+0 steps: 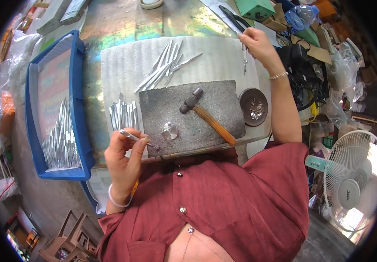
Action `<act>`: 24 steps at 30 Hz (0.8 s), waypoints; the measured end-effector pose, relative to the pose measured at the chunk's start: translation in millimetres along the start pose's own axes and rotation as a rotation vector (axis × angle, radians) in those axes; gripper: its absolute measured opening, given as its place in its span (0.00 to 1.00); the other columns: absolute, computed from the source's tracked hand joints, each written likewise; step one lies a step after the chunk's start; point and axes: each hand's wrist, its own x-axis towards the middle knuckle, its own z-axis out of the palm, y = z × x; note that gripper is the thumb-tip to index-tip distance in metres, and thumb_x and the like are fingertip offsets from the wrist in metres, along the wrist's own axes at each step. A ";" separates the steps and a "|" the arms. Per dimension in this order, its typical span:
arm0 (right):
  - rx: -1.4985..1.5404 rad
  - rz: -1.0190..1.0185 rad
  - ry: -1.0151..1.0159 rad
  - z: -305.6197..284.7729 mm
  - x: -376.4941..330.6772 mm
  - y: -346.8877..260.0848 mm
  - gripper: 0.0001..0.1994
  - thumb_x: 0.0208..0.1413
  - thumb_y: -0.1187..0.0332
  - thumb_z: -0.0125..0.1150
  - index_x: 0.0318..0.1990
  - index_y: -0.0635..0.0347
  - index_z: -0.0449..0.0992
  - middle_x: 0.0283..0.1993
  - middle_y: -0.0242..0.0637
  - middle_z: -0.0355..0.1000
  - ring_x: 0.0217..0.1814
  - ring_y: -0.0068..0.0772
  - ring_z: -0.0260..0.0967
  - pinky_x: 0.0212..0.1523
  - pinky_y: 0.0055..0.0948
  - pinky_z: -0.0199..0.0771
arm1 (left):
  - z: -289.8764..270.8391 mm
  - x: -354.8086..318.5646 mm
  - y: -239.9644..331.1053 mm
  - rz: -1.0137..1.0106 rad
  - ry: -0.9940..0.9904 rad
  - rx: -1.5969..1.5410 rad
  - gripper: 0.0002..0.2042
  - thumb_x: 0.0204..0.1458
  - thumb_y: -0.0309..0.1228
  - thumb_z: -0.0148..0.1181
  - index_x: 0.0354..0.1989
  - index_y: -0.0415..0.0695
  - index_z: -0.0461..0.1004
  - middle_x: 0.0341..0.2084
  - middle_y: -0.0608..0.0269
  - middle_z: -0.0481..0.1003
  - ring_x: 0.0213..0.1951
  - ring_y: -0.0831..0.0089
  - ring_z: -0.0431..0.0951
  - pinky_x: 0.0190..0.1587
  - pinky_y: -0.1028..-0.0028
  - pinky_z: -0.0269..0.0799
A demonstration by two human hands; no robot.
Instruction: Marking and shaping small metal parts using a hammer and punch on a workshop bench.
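Red shirt (223,205) of mine fills the bottom of the view. Above it my left hand (125,159) pinches a small metal piece (129,135) between thumb and fingertips, at the near left corner of the dark stone slab (192,115). On the slab lie a hammer (206,115) with wooden handle and a round metal disc (169,131). My right hand (258,46) grips a thin metal tool (244,59) hanging down – far right of the white mat (123,70). Green boxes (255,8) stand behind it; a blue tray (79,113) of metal strips – on the left.
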 end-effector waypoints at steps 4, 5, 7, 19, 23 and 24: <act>-0.267 0.018 0.009 33.3 23.4 26.3 0.10 0.53 0.67 0.56 0.36 0.66 0.71 0.26 0.42 0.73 0.25 0.39 0.71 0.27 0.35 0.68 | 9.6 -7.4 -11.6 0.047 0.016 0.089 0.07 0.50 0.18 0.60 0.36 0.36 0.70 0.27 0.63 0.75 0.29 0.78 0.76 0.33 0.80 0.72; -0.369 -0.116 0.116 36.3 18.3 32.0 0.10 0.52 0.68 0.56 0.37 0.66 0.71 0.29 0.46 0.73 0.28 0.43 0.71 0.30 0.36 0.69 | 11.1 -8.3 -11.1 0.047 0.024 0.098 0.07 0.50 0.18 0.60 0.36 0.36 0.70 0.27 0.63 0.75 0.29 0.78 0.76 0.33 0.80 0.72; -0.385 -0.285 0.226 44.7 -1.8 17.4 0.11 0.52 0.68 0.57 0.39 0.66 0.71 0.33 0.50 0.73 0.33 0.46 0.72 0.35 0.37 0.70 | 10.0 -7.5 -13.0 0.076 -0.081 0.242 0.07 0.48 0.18 0.61 0.36 0.36 0.71 0.26 0.60 0.75 0.28 0.74 0.77 0.32 0.77 0.72; -0.435 -0.380 -0.092 86.3 -187.6 -86.5 0.25 0.42 0.76 0.60 0.51 0.66 0.64 0.46 0.46 0.64 0.48 0.45 0.65 0.45 0.35 0.69 | 20.2 8.8 -5.3 -0.118 -0.219 0.023 0.04 0.53 0.20 0.57 0.37 0.36 0.72 0.31 0.61 0.78 0.34 0.81 0.75 0.37 0.81 0.69; -0.472 -0.304 -0.069 94.2 -189.6 -88.2 0.23 0.41 0.79 0.57 0.49 0.66 0.64 0.43 0.44 0.62 0.46 0.46 0.64 0.43 0.37 0.69 | 26.6 7.3 -9.8 -0.112 -0.226 0.012 0.05 0.53 0.19 0.57 0.37 0.36 0.72 0.31 0.62 0.77 0.34 0.81 0.75 0.37 0.82 0.69; -0.464 -0.304 -0.064 94.6 -189.2 -87.9 0.22 0.41 0.79 0.57 0.48 0.65 0.63 0.41 0.44 0.62 0.45 0.46 0.65 0.42 0.37 0.69 | 27.3 6.8 -11.1 -0.081 -0.227 0.015 0.05 0.53 0.19 0.57 0.37 0.36 0.72 0.31 0.62 0.77 0.34 0.81 0.74 0.37 0.82 0.69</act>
